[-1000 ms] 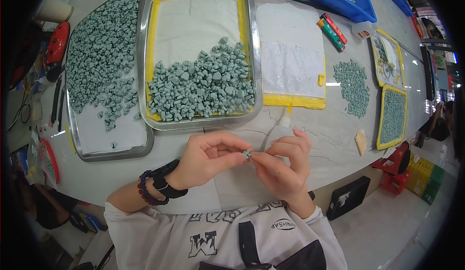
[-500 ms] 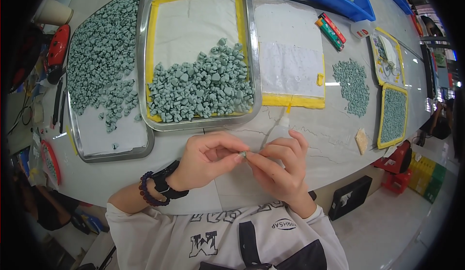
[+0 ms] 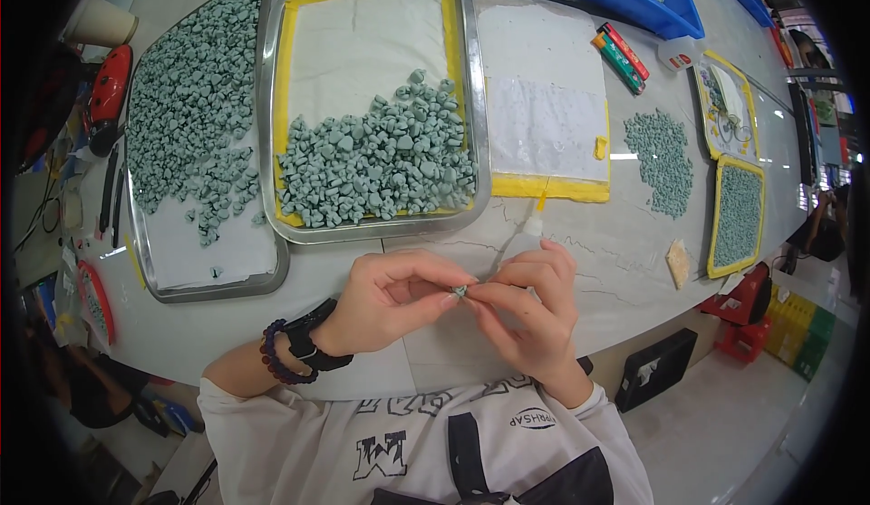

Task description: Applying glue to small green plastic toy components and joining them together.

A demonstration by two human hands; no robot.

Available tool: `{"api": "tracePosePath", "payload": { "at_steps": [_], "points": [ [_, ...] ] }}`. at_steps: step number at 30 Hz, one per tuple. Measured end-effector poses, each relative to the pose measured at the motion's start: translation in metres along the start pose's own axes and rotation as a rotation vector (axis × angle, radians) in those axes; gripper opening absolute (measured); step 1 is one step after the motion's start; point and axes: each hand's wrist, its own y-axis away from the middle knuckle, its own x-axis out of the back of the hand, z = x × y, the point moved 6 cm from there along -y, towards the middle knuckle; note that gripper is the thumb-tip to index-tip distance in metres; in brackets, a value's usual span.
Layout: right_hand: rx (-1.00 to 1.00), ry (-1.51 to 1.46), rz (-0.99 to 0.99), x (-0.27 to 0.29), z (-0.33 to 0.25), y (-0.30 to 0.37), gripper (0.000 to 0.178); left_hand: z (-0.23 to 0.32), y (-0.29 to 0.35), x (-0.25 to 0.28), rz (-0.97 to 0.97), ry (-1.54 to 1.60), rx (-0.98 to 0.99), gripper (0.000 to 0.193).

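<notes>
Between the fingertips of both hands is a small grey-green stone (image 3: 460,291). My left hand (image 3: 385,298) is closed, thumb and index finger pinching it from the left. My right hand (image 3: 535,310) is closed too, its thumb and index fingertips meeting the stone from the right. Its other fingers curl around a white squeeze bottle (image 3: 529,230) with a thin yellow nozzle pointing away from me; the fingers hide most of the bottle. Beyond my hands, a metal tray (image 3: 381,231) edged with yellow tape holds larger green stones (image 3: 372,161) on white cloth.
Left stands another tray (image 3: 213,294) of smaller stones. Right of the middle tray lies a white board (image 3: 548,134) with yellow tape. Farther right are red and green boxes (image 3: 621,58), a loose stone pile (image 3: 659,161) and a yellow-edged tray (image 3: 739,215). A blue bin (image 3: 634,2) stands behind.
The small stone between my fingertips appears turned slightly. My right hand's fingers have shifted a little, and the squeeze bottle has moved slightly with them. The trays look the same.
</notes>
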Motion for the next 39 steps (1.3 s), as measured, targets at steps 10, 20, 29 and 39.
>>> {"api": "tracePosePath", "payload": {
  "at_steps": [10,20,29,39],
  "points": [
    [0.058,0.036,-0.04,-0.001,-0.001,-0.001,0.028,-0.001,0.002,0.0,0.003,-0.124,-0.053,0.022],
    [0.057,-0.014,-0.04,0.032,-0.016,0.004,0.018,0.055,0.026,-0.002,0.021,-0.362,-0.184,0.02],
    [-0.052,-0.088,0.077,0.05,0.024,0.02,0.012,0.124,0.072,0.068,0.715,-1.477,-0.524,0.03],
    [-0.076,-0.089,0.196,0.073,0.017,0.041,0.011,0.116,-0.125,0.054,0.269,-1.578,-0.348,0.016]
  ]
}}
